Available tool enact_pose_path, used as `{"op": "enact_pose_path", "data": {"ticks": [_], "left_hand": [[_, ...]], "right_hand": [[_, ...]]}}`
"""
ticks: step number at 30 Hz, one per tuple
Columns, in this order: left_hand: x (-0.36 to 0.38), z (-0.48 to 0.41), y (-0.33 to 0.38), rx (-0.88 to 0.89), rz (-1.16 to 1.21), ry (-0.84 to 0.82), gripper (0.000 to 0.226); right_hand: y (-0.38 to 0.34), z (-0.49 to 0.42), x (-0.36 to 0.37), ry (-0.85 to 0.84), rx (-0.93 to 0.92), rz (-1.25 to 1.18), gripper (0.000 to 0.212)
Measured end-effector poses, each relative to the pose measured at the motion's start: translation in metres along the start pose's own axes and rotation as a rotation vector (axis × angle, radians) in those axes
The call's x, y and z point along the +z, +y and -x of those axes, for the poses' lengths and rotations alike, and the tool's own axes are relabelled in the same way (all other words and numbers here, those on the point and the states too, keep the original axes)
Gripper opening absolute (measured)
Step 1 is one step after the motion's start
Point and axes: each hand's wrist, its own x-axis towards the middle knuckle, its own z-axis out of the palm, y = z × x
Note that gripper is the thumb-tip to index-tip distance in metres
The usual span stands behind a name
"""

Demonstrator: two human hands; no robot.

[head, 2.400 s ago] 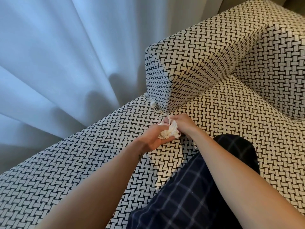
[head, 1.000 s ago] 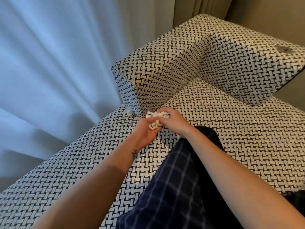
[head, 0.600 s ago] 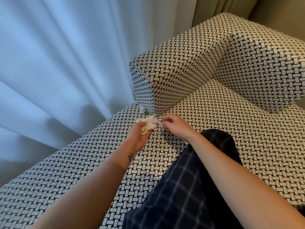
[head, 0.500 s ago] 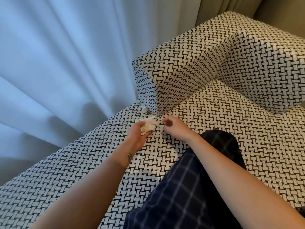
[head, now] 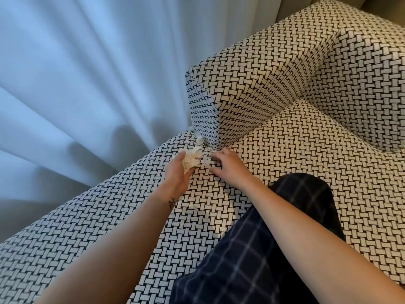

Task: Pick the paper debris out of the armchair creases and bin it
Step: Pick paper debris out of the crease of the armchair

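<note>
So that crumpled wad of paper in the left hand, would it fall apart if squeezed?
The paper wad looks soft and ragged, so it probably squashes rather than breaks. Its torn edges suggest bits could shed, like the scraps by the armrest. It seems very light, resting loosely in the left hand.

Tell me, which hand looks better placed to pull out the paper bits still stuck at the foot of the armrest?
Probably the right hand. Its fingers are free and already reach toward the crease, near the white scraps beside the armrest. The left hand is full, cupping a paper wad.

No readable text, labels or numbers anywhere.
</note>
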Motion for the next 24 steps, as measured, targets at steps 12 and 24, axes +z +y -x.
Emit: {"op": "enact_pose_path", "data": {"ticks": [12, 24], "left_hand": [[-0.003, -0.012, 0.000, 0.046, -0.078, 0.054, 0.013], [-0.003, -0.015, -0.006, 0.096, -0.140, 0.051, 0.016]], "right_hand": [[-0.013, -0.007, 0.017, 0.104, 0.000, 0.002, 0.008], [-0.004, 0.010, 0.009, -0.150, 0.024, -0.096, 0.017]]}}
